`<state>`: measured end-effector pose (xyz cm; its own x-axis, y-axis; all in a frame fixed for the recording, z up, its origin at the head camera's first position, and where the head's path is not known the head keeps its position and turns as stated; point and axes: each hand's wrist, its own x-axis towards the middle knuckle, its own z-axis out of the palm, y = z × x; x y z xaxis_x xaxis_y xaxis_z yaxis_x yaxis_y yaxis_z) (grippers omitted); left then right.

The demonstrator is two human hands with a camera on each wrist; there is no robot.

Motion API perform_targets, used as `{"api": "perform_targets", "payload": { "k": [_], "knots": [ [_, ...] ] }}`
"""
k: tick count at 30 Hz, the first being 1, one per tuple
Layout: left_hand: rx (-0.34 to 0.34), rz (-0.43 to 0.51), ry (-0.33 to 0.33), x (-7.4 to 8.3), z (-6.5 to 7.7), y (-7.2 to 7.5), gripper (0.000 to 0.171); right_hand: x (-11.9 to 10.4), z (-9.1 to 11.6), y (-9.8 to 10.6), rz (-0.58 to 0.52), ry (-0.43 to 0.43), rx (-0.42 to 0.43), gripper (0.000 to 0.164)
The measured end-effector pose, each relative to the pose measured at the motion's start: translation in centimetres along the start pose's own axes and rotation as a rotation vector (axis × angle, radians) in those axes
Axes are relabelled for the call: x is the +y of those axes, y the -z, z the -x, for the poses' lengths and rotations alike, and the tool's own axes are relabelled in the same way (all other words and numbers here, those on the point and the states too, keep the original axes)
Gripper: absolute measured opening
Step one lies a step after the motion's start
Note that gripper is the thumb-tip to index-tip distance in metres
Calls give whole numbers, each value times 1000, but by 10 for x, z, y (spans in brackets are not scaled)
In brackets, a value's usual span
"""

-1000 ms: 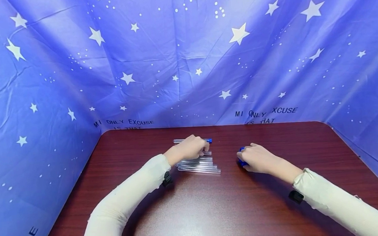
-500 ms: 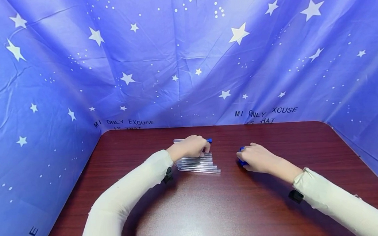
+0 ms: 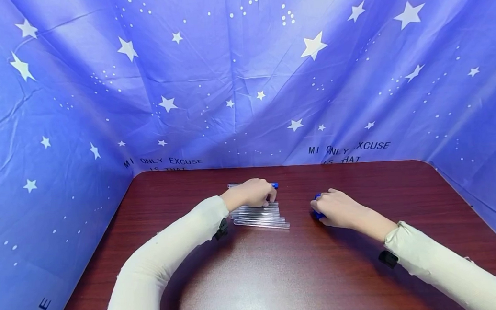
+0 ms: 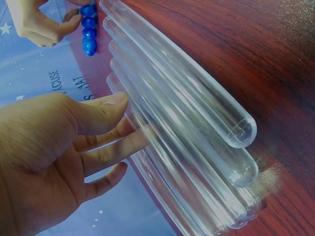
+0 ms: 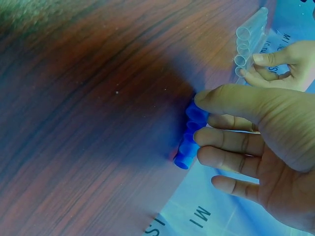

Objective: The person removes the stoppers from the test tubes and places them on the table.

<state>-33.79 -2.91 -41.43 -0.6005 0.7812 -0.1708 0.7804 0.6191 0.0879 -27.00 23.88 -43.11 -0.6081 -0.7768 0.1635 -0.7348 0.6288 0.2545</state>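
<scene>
Several clear test tubes (image 3: 260, 218) lie side by side on the table, round ends to the left and open ends to the right. At the far side of this row is my left hand (image 3: 252, 193); its thumb and fingers (image 4: 106, 156) pinch the farthest tube near its open end. Behind it lies one tube with a blue cap (image 3: 275, 185), partly covered by the hand. To the right, my right hand (image 3: 340, 208) is at a short row of blue caps (image 5: 189, 140). Its thumb (image 5: 209, 101) and index finger pinch the cap at one end of that row.
The dark red wooden table (image 3: 256, 279) has rounded far corners. A blue curtain with white stars (image 3: 234, 79) closes off the back and both sides, right at the table's edge. A gap of bare tabletop separates the tubes from the caps.
My left forearm has shifted slightly forward and to the right, with the hand staying over the far end of the tube row. My right hand has kept its place at the caps.
</scene>
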Motion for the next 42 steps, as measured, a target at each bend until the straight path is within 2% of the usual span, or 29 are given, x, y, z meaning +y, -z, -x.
{"api": "perform_targets", "payload": {
  "k": [21,30,42],
  "knots": [
    [-23,14,15,4,3,-2,13,0,1,-1,-6,-12,-21,41],
    [-29,4,10,3,2,-2,13,-1,0,2,-6,0,0,42],
    [-10,-21,20,5,0,-3,12,1,0,5,-33,-5,-17,39]
  ]
}}
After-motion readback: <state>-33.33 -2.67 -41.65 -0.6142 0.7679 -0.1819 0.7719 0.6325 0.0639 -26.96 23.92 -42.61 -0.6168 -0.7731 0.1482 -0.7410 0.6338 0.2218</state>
